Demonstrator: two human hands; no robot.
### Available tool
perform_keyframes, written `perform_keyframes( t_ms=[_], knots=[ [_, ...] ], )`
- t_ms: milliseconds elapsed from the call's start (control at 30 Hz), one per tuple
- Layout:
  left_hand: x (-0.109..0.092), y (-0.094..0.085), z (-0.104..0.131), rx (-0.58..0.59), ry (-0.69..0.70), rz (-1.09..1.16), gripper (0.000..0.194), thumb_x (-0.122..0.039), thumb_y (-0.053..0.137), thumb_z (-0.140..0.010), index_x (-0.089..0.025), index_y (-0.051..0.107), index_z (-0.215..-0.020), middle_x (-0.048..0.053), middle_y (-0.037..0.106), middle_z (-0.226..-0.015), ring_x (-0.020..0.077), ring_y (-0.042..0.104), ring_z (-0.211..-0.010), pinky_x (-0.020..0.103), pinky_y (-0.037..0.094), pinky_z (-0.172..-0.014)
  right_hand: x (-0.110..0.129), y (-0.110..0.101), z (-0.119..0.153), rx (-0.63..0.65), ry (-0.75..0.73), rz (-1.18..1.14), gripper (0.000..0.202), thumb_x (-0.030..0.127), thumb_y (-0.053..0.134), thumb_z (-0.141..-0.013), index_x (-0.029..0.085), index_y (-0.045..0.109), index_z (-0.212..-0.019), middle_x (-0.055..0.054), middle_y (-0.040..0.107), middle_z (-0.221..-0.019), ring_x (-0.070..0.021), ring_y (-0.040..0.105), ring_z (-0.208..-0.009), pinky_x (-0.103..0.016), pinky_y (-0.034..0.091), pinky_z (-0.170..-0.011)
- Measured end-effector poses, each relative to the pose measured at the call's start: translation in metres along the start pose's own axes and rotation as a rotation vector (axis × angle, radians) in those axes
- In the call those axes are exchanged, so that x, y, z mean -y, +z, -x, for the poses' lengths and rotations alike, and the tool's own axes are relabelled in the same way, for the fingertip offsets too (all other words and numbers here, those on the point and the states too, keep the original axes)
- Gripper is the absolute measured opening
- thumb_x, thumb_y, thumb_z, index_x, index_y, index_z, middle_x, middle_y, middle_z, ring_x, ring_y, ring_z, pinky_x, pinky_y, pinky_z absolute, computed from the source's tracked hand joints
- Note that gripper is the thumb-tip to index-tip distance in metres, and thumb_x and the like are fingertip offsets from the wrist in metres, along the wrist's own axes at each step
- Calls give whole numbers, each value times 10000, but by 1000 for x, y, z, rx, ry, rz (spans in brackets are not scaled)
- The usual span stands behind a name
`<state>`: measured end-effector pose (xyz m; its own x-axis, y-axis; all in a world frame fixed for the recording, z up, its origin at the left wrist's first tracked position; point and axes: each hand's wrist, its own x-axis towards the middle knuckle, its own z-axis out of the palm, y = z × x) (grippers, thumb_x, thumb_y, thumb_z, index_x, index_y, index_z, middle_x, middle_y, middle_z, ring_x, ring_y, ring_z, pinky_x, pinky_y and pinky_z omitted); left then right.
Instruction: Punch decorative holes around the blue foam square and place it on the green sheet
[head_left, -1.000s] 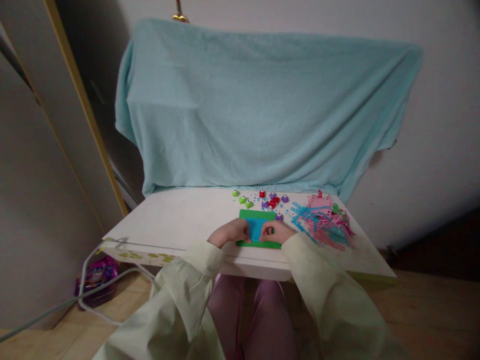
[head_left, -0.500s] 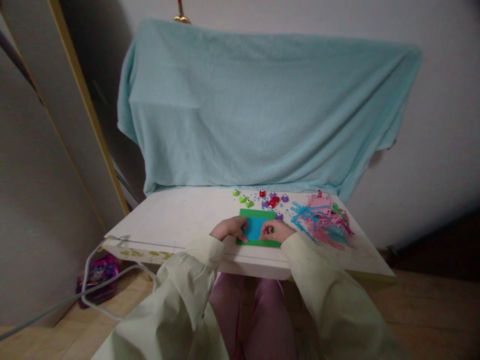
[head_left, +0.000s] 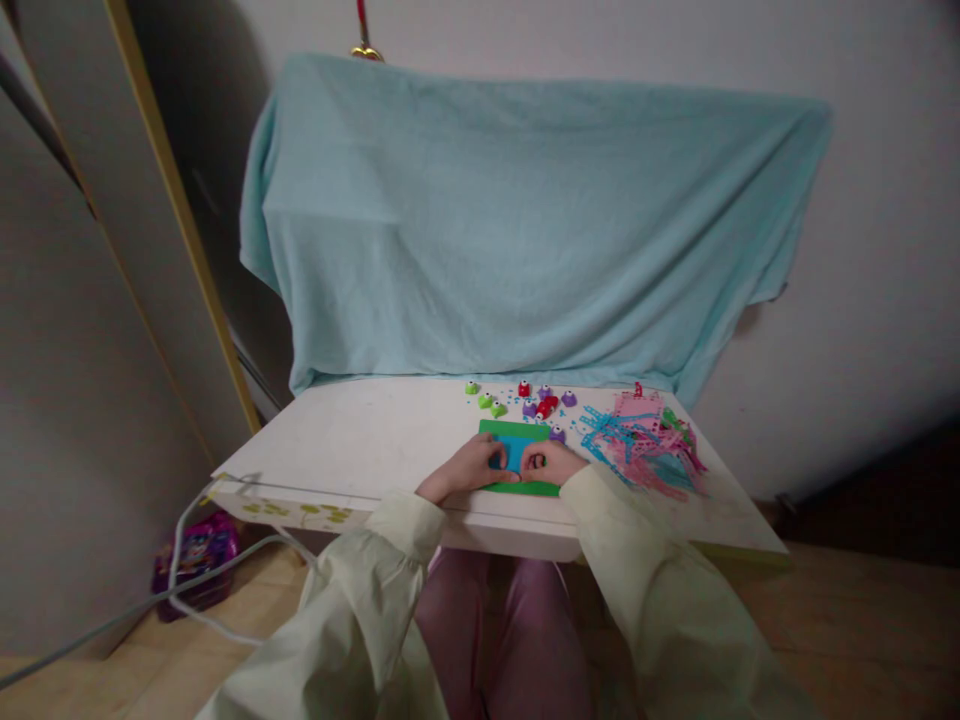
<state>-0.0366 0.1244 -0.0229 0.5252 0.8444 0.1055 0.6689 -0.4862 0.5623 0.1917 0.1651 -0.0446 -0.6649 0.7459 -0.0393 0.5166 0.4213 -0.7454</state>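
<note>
A green sheet (head_left: 517, 429) lies near the front edge of the white table, with a smaller blue piece (head_left: 513, 450) on top of it. My left hand (head_left: 476, 463) rests on the left part of both, its fingers apart and its thumb stretched along the lower edge of the blue piece. On the right side, my right hand (head_left: 551, 466) has its fingers curled together over the blue piece; something small and dark green shows between them, too small to make out.
Beyond the sheet sit several green (head_left: 485, 401), red (head_left: 524, 389) and purple (head_left: 568, 398) eyed pieces among blue bits. A pile of pink and blue cut strips (head_left: 637, 435) lies right. A light blue cloth (head_left: 525, 230) hangs behind the table (head_left: 352, 430).
My left hand has moved to the right over the blue piece, its thumb now close to my right hand. My right hand has hardly moved. The view has shifted slightly.
</note>
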Motion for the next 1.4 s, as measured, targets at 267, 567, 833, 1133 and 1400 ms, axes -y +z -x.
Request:
perform_keyframes(
  t_ms=[267,567,833,1133,1400],
  knots=[
    [3,-1,-7,100,7,-120,301,-465,635,-788,-177,659,-873,65,520,-894,216,515,-876,283,406,-776,3,-1,1,-7,-8,24,272,408,776,-668,155,725,-757,-9,625,-631,-126,514,-583,-227,388,-525],
    [-3,-6,-12,195,-55,-176,294,-438,678,-767,-178,664,-904,74,527,-952,220,531,-898,276,420,-783,0,1,1,-36,24,47,316,451,788,-643,154,716,-722,0,598,-599,-121,507,-557,-221,356,-495],
    [-3,-8,-13,215,-77,-166,287,-443,685,-761,-193,659,-900,61,518,-946,220,529,-926,272,427,-793,1,-7,6,9,83,11,355,466,807,-600,144,719,-722,1,599,-596,-114,497,-542,-221,339,-486],
    [-1,-8,-12,207,-51,-129,294,-447,688,-759,-188,655,-892,60,508,-953,218,518,-909,277,421,-783,-5,-15,15,-37,103,-97,472,511,803,-611,153,663,-886,44,540,-606,-102,473,-533,-212,349,-491],
    [3,-6,-13,193,-15,-99,298,-459,690,-761,-187,655,-877,54,506,-941,204,510,-886,275,416,-781,44,10,65,-448,-267,410,223,294,506,-927,240,710,-998,-39,572,-856,-141,540,-711,-270,415,-662]
  ],
)
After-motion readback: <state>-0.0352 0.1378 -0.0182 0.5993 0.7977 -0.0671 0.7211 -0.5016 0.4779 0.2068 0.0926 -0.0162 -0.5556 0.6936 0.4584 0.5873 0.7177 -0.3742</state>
